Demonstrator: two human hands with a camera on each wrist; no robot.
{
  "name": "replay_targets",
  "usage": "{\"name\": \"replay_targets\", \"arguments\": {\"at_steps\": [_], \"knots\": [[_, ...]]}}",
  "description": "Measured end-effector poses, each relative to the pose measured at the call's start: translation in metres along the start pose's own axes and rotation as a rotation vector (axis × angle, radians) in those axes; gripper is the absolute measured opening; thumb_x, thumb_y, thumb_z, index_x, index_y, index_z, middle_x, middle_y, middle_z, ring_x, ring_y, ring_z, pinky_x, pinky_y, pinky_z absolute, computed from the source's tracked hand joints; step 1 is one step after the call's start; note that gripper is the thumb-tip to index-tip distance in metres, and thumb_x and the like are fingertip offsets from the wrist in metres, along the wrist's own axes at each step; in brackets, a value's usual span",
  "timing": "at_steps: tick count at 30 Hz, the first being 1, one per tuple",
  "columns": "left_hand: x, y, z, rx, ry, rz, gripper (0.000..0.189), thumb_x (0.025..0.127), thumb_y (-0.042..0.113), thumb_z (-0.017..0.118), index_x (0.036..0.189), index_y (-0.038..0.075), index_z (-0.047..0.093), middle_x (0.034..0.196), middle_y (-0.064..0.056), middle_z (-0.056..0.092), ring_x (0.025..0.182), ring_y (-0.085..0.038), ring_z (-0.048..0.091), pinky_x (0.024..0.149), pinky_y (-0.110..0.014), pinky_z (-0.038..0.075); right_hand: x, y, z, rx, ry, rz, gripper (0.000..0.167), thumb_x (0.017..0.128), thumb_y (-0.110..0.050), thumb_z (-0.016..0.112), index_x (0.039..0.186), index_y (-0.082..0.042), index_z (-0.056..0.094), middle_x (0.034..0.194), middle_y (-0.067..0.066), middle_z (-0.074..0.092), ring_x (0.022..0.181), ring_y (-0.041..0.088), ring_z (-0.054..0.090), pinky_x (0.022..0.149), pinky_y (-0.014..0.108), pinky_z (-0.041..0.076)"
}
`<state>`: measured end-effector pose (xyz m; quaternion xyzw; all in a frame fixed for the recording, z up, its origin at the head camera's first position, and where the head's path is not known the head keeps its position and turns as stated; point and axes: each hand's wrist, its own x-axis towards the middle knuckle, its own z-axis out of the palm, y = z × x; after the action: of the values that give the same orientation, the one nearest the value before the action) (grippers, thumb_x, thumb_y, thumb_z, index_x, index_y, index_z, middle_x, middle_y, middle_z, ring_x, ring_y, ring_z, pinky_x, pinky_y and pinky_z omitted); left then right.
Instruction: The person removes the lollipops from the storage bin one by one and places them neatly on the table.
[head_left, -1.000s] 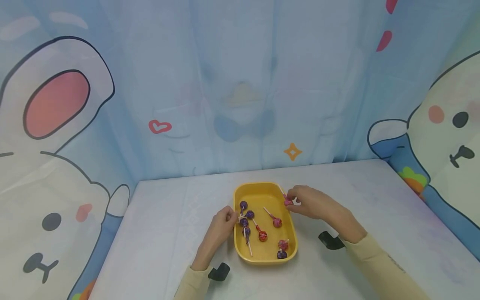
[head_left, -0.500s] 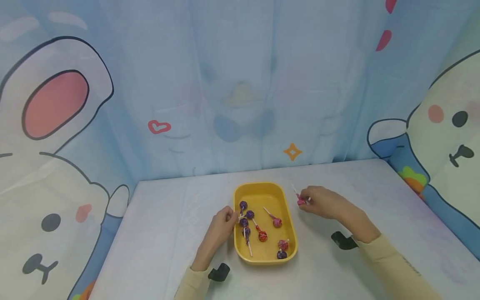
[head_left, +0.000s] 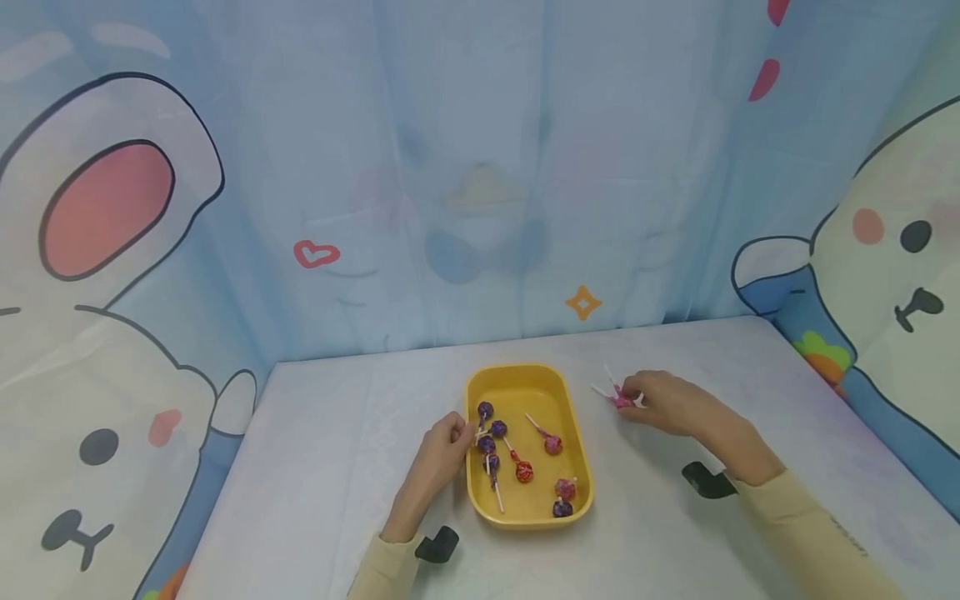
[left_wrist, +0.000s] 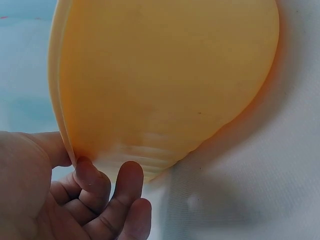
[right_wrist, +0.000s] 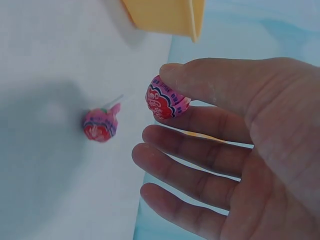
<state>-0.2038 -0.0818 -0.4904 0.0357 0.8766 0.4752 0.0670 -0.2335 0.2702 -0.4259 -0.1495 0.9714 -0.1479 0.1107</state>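
Held pink lollipop (right_wrist: pixel 161 102) now farther right of yellow tray (head_left: pixel 525 392); mixed lollipops (head_left: pixel 524 472) inside, second pink lollipop (right_wrist: pixel 100 127) on white table (head_left: pixel 360 450), blue curtain (head_left: pixel 480 100) behind; left hand (head_left: pixel 441 454) pinches tray rim, right hand (head_left: pixel 671 406) clamps held lollipop, other fingers apart

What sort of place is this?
Perhaps a small staged filming corner: a blue curtain printed with cartoon animals hangs behind a white-covered table, and a black device sits at each wrist.
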Motion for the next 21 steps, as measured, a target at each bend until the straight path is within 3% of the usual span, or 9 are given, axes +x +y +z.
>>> {"name": "replay_targets", "arguments": {"at_steps": [9,21], "knots": [[0.0,0.0,0.0,0.0,-0.005,-0.003,0.024,0.104,0.03,0.053,0.089,0.012,0.052,0.071,0.002,0.047,0.062,-0.012,0.047,0.053,-0.024,0.036,-0.001,0.013,-0.004,0.001,-0.027,0.04,0.03,0.089,-0.025,0.076,0.107,-0.001,0.067,0.098,0.01,0.068,0.084,0.02,0.058,0.078,0.039,0.058],[0.0,0.0,0.0,-0.009,0.001,0.011,0.023,0.104,0.028,0.053,0.088,0.011,0.052,0.07,0.003,0.046,0.061,-0.012,0.045,0.052,-0.023,0.035,-0.002,0.04,0.001,-0.02,-0.045,0.087,0.029,0.09,-0.023,0.074,0.105,0.001,0.066,0.098,0.013,0.068,0.087,0.025,0.059,0.083,0.048,0.055]]}}
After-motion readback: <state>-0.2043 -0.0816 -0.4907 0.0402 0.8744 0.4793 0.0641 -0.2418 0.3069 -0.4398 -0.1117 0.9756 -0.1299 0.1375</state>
